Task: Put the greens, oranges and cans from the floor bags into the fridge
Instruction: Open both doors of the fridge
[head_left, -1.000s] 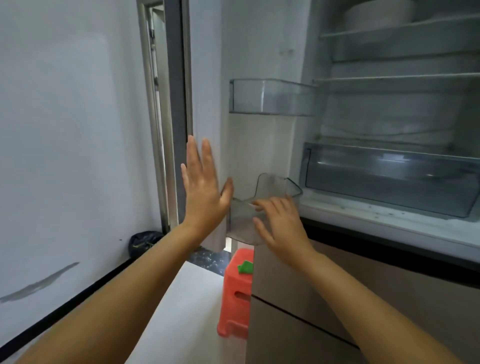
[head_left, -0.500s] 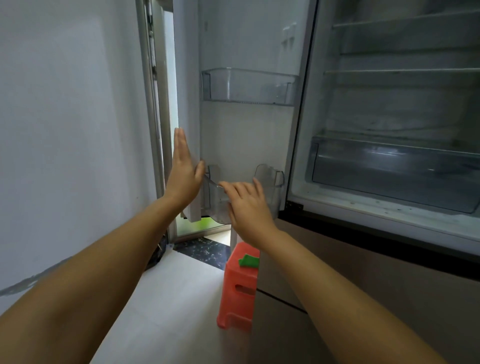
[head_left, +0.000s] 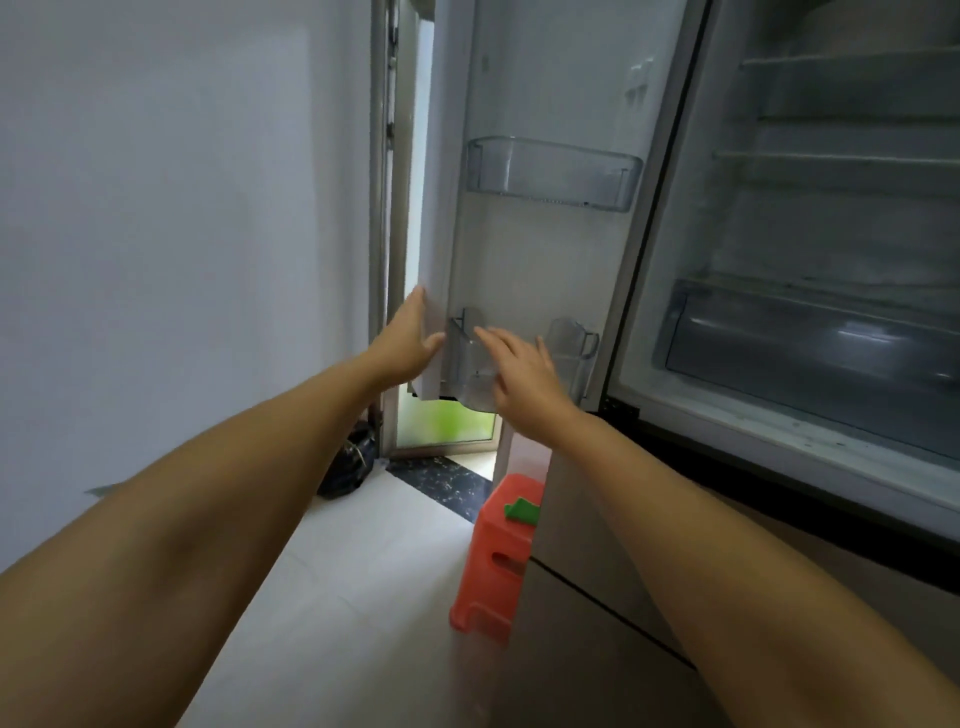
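Over on the left, by the plain wall, the person's left hand (head_left: 408, 340) lies flat with fingers together against the outer edge of the fridge door (head_left: 540, 249), nothing gripped, just pressing the panel. Just right of it the right hand (head_left: 522, 366) has its fingers loosely spread over the clear lower door bin (head_left: 470, 371), touching or nearly touching the plastic (hard to tell which), and it's empty too. The step looks like pushing the door fully open, so the sensible thing is to push on the door panel rather than the bin, since that thin plastic probably flexes or pops off its clips. Above sits a second clear upper door bin (head_left: 553, 174), bare. Further right the fridge (head_left: 779, 405) interior shows wire shelves and a shut crisper drawer (head_left: 810, 332), with no food visible. The greens, oranges and cans aren't in view at all; the only candidate is a dark bag (head_left: 349, 465) on the floor by the doorway, contents unseen. An orange plastic stool (head_left: 496, 558) with a green thing on top stands right under the door, awkward for anyone stepping in close.
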